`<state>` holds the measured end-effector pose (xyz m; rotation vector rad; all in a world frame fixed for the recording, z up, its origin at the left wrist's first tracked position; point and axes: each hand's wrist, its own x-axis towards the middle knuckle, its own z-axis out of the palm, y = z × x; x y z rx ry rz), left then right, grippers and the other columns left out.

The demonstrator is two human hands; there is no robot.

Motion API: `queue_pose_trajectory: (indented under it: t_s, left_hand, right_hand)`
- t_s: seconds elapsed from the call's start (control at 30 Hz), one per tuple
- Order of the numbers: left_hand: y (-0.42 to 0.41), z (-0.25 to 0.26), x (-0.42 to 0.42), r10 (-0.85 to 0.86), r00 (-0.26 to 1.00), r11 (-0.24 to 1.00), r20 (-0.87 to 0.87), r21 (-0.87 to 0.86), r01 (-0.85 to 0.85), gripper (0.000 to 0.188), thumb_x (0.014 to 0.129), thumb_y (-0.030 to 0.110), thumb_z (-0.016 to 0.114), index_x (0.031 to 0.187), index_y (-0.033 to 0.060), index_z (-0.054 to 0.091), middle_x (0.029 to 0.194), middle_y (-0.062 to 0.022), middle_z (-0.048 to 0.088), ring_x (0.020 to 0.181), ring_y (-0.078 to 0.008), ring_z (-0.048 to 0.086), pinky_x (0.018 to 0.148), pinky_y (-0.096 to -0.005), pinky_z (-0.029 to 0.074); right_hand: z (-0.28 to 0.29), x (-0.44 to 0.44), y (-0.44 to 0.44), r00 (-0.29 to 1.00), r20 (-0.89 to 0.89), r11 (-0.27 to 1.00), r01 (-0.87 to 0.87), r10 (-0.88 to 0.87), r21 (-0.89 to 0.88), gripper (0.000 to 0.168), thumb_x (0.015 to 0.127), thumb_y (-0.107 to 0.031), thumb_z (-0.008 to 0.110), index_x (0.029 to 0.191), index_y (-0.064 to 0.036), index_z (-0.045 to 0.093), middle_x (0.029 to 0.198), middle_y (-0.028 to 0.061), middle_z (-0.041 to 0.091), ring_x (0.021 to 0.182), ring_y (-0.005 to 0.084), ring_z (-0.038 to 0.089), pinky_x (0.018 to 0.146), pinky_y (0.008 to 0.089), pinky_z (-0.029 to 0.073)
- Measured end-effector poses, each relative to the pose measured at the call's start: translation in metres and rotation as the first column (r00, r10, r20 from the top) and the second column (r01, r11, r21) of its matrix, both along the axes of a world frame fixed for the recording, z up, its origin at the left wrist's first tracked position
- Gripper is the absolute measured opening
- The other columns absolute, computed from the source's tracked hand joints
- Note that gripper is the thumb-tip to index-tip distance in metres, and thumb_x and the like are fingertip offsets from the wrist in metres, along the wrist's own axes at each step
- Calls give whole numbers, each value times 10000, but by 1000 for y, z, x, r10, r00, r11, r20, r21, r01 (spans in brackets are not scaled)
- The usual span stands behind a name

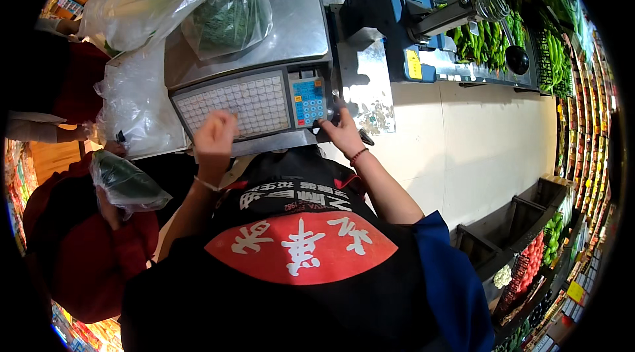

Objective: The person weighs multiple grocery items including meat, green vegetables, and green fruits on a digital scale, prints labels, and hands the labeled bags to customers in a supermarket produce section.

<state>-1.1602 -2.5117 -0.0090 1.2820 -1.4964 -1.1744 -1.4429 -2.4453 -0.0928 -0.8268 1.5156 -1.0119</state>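
Observation:
A weighing scale with a flat metal pan [292, 10] stands before me. On the pan lies a clear plastic bag [225, 20] of dark green vegetable, probably broccoli. My left hand [216, 136], blurred and with curled fingers, is over the lower left of the scale's wide key panel [238, 104]. The blur hides whether it touches a key or holds anything. My right hand [346, 134] is at the scale's right front corner, beside the blue number keypad [308, 101]. Its thumb and fingers are apart, and nothing shows between them.
A larger plastic bag [144, 5] of pale produce overlaps the scale's left side. Below it lies a stack of clear bags [136, 99]. Another person's hand [109, 208] holds a bagged green vegetable [126, 183]. A blue machine [392, 10] and green peppers [483, 39] are at right.

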Motion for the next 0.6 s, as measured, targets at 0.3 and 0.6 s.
queue_pose_trajectory:
  t_s: [0.3,0.6]
  left_hand:
    - [34,-6,-9,-150,988,981,-42,117,154,446,877,16,591,550,59,290,602,-25,480,543,-67,462,513,-215,377]
    - [48,-16,-3,-159,985,974,-62,151,167,449,859,-15,606,573,51,266,623,-38,484,558,-74,458,502,-231,355]
  right_hand:
    - [10,19,-21,928,-373,998,20,6,66,819,715,-301,785,1301,110,387,1146,262,581,1048,317,591,908,349,458]
    - [-2,-1,-24,957,-282,997,-59,69,43,798,722,-381,762,1235,135,435,1090,287,609,1024,339,615,864,362,480]
